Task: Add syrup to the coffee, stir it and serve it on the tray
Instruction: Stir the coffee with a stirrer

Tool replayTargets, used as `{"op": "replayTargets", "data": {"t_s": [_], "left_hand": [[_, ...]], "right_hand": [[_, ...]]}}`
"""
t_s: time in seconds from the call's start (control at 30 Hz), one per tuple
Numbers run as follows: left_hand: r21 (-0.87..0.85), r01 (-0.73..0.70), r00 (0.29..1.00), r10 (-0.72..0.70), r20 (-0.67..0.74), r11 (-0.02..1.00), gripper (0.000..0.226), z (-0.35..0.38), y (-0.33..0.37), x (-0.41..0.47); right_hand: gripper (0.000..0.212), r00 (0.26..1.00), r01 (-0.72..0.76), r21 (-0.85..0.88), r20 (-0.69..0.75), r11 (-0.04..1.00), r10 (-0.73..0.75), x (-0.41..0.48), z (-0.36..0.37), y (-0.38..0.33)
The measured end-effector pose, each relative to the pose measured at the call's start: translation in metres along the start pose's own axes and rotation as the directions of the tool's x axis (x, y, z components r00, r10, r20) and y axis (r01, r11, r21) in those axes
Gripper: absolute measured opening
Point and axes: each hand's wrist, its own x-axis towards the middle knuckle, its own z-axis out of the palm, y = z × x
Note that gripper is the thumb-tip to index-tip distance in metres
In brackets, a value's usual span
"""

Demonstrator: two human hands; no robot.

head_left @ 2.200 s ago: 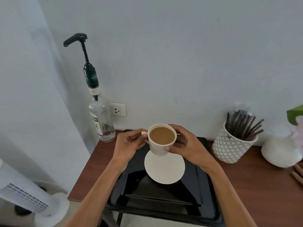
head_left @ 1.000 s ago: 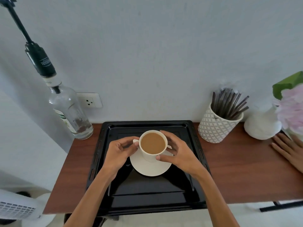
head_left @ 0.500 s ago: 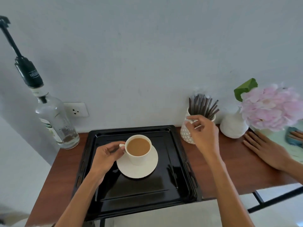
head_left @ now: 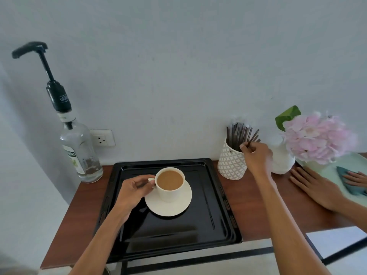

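Head view puts your right hand (head_left: 256, 155) at the rim of the patterned holder (head_left: 231, 163), its fingers (head_left: 245, 146) pinched together on the upper end of one dark stir stick (head_left: 248, 144) among the bundle of sticks (head_left: 239, 133). That stick's long axis runs steeply up out of the holder, leaning a little to the right, so you would judge the clean way out is a lift along that lean, not a sideways drag that could rake its neighbours or tip the holder. From there the coffee lies down and to the left: the white cup (head_left: 168, 185) stands upright on its saucer (head_left: 168, 205), on the back half of the black tray (head_left: 198, 231), which rests on the table (head_left: 258, 205). Your left hand (head_left: 132, 193) is the nearer one to the cup; its thumb and fingers are closed around the small handle on the cup's left side, steadying it. The coffee is a milky tan, filled close to the brim, so a stick going in should enter gently near the middle. The syrup bottle (head_left: 79, 151) with its tall black pump (head_left: 29, 49) stands at the table's back left corner, well apart from the cup; whether syrup is already in the coffee you cannot tell from its look. Another person's hand (head_left: 315, 187) lies flat on the table at the right, near the vase of pink flowers (head_left: 317, 135), clear of your path.
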Motion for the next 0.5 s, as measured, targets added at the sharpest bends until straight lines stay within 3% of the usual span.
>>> {"op": "replayTargets", "data": {"t_s": [0.23, 0.37, 0.5], "left_hand": [[-0.001, 0.021, 1.0, -0.021, -0.014, 1.0, 0.013, 0.001, 0.001, -0.001], [-0.013, 0.023, 0.999, -0.024, -0.025, 1.0, 0.013, 0.002, 0.003, -0.001], [-0.015, 0.026, 0.999, -0.026, -0.019, 1.0, 0.014, 0.002, 0.004, -0.001]], "right_hand": [[0.047, 0.981, 0.163, -0.088, -0.088, 0.983, -0.171, 0.003, -0.016, -0.028], [0.042, 0.939, 0.289, -0.104, -0.162, 0.952, -0.303, 0.002, -0.03, -0.068], [0.031, 0.922, 0.356, -0.047, -0.142, 0.933, -0.359, 0.0, -0.036, -0.106]]}}
